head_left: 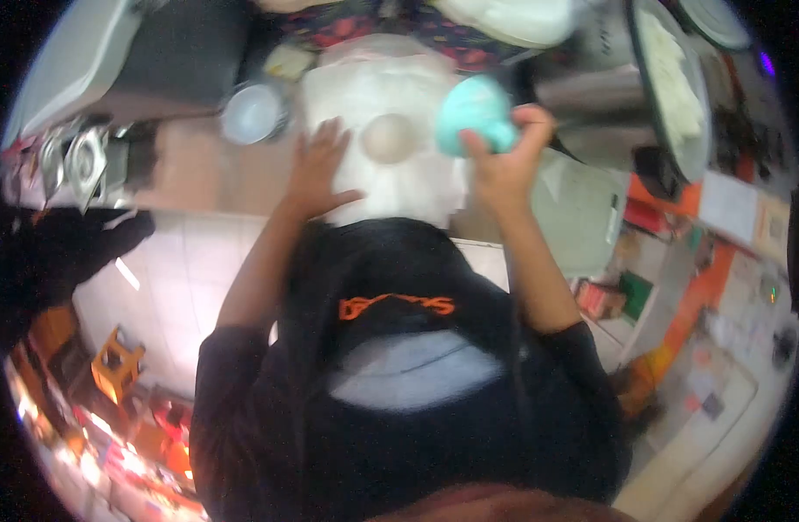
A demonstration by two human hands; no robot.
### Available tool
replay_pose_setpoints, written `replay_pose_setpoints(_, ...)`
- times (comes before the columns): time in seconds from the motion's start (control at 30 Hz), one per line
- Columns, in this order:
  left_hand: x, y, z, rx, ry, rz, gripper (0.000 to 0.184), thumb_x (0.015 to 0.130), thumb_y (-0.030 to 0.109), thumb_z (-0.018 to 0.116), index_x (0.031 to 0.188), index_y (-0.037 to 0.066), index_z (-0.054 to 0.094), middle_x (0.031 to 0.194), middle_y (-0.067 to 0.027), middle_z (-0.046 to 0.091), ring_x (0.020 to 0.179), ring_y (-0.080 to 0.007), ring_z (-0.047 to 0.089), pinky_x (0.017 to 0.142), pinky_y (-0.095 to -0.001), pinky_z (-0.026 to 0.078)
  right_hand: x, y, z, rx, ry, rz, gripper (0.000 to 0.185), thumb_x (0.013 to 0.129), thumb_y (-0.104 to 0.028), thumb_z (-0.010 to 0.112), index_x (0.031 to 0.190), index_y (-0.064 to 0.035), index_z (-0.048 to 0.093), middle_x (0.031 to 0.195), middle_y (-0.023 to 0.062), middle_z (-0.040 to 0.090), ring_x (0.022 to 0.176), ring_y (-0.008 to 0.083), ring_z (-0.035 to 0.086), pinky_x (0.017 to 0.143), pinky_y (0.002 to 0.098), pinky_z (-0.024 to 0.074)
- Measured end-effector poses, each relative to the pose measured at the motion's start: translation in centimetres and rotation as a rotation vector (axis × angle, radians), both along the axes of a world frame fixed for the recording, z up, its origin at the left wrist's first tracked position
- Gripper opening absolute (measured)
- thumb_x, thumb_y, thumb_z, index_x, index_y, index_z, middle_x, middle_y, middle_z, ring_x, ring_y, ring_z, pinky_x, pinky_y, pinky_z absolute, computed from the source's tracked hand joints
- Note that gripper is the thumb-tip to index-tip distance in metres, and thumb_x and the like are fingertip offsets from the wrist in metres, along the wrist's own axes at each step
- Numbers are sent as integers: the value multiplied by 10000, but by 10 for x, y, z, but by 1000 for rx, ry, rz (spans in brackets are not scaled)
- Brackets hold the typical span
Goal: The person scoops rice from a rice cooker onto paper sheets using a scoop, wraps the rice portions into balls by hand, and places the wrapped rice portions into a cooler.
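Observation:
My left hand point(319, 170) lies with its fingers spread on the left edge of a white wrapping sheet point(408, 187). A pale round mound point(389, 139) sits near the middle of that sheet, just right of my left fingertips. Above the sheet's right side, my right hand point(508, 161) grips a teal cup point(474, 109) by a short, narrow part, thumb on one side and fingers on the other. Motion blurs the cup, and its inside is hidden. Rice-like white food shows in a large metal pot point(591, 87) to the right of my right hand.
A pale cup point(252, 114) stands left of the sheet on the counter point(212, 170). Metal utensils point(86, 165) lie farther left. Behind the sheet is a dark patterned cloth point(330, 30), with a white plate-like thing point(517, 17) at the back right. A greenish board point(578, 213) lies below the pot.

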State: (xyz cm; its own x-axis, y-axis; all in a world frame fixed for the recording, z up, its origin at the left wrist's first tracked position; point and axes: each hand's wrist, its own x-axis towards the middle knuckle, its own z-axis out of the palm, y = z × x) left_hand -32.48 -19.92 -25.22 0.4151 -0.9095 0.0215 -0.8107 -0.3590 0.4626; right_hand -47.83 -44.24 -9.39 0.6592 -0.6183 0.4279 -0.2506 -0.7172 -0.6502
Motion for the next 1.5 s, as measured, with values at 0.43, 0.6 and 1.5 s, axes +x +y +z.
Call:
replay_pose_setpoints(0.43,-37,29,21,110,-108,-162,353,838,378,693,1187,319,695,1538,-30,378,1387,-272,347,1059,-533,280,-190,-236,143,-681,-798,-591,482,914,-455,476,1079,-2,450,1076,228,508,985,349,594,783,466,558)
replay_pose_setpoints(0.6,-35,21,23,81,-134,-139,284,846,334,696,1126,297,719,1471,-5,470,1329,-247,415,1035,-513,289,-181,-249,158,-240,-888,-257,547,851,-489,445,1080,3,516,1183,247,516,1090,360,559,888,514,517)
replay_pose_setpoints(1.5,-22,-17,50,-166,-79,36,96,833,236,718,862,145,731,965,31,670,1023,-194,573,920,-425,344,-166,-184,105,-220,-705,-689,327,951,-236,502,1157,19,509,1186,177,532,1030,295,564,857,438,497)
